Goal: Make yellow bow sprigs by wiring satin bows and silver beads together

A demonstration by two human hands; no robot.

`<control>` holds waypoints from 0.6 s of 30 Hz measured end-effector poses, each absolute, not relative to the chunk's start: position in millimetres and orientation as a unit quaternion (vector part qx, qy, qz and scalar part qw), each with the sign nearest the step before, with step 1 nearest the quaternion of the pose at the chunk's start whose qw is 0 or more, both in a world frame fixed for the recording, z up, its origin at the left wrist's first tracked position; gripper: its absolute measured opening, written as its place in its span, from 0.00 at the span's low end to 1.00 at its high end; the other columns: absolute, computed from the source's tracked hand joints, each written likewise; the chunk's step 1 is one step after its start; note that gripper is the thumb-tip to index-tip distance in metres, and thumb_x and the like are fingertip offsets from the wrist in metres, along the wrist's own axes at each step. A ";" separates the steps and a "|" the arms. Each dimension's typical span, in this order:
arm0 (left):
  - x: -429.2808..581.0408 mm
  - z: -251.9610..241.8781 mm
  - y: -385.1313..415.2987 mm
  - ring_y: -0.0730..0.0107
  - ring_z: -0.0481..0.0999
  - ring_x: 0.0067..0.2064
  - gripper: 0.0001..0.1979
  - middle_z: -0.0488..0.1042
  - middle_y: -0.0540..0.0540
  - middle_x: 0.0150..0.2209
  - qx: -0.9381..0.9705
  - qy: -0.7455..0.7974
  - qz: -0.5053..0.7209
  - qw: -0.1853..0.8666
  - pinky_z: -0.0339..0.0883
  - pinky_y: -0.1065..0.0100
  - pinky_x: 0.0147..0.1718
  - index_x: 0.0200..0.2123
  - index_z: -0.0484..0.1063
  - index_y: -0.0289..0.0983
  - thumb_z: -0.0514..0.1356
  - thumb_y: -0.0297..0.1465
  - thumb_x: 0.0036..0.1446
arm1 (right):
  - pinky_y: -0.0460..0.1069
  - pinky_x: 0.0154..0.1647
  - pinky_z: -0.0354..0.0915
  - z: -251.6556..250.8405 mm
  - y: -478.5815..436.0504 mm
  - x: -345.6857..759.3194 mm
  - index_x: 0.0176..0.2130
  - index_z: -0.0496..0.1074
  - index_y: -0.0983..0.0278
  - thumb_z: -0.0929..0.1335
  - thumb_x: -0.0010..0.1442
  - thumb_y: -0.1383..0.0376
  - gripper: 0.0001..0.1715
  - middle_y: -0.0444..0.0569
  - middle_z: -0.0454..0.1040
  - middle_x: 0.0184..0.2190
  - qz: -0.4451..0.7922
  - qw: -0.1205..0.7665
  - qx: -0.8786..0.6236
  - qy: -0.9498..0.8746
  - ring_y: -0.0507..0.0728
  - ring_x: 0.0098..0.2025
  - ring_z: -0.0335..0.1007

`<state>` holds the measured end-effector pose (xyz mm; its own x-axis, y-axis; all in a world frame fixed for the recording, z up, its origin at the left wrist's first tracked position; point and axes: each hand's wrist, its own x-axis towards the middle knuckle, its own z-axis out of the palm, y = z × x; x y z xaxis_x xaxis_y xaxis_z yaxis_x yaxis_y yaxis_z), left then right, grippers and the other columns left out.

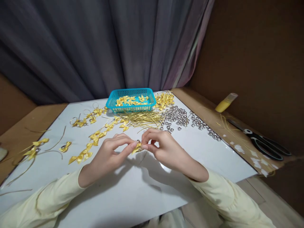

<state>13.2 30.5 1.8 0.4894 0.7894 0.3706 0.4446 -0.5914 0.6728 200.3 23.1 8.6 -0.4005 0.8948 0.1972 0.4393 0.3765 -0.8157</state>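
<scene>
Between the fingertips of both hands is a small yellow ribbon bow [136,148] with a shiny silver bead on it. My left hand [114,148] pinches it from the left side, thumb and forefinger together. From the right, my right hand [163,145] also closes thumb and forefinger at the bow; a thin wire seems to hang below. Just beyond the hands lies a pile of gold wire ties [144,119]. Silver beads [175,115] are heaped to its right. A row of loose yellow bows [98,136] stretches left of my left hand.
A blue plastic basket [111,100] with yellow bows stands at the back of the white board [213,167]. More bows with wires [35,148] lie far left. Black-handled scissors [261,142], paper scraps and a yellow-filled bottle [224,104] are at right. A grey curtain [99,47] hangs behind.
</scene>
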 end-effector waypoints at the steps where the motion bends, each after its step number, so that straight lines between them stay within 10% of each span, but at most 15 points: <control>1: 12.8 1.5 30.5 0.71 0.72 0.29 0.10 0.76 0.48 0.26 0.828 0.372 0.337 0.250 0.64 0.70 0.32 0.26 0.73 0.35 0.56 0.28 0.59 | 0.46 0.34 0.59 9.6 23.2 200.4 0.24 0.69 0.67 0.66 0.54 0.81 0.12 0.47 0.71 0.30 0.354 0.324 -0.439 -0.759 0.52 0.33 0.66; 18: 12.2 -0.3 30.6 0.70 0.74 0.31 0.07 0.77 0.47 0.29 0.806 0.398 0.327 0.291 0.67 0.72 0.29 0.30 0.75 0.36 0.59 0.30 0.58 | 0.46 0.32 0.58 8.1 25.1 202.7 0.26 0.69 0.66 0.65 0.51 0.83 0.13 0.47 0.71 0.32 0.335 0.313 -0.437 -0.774 0.53 0.34 0.66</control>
<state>12.2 30.6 -0.3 0.4687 0.8325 0.2954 0.4514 -0.5132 0.7300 202.7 25.1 8.1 -0.4227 0.8860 0.1907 0.4669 0.3933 -0.7920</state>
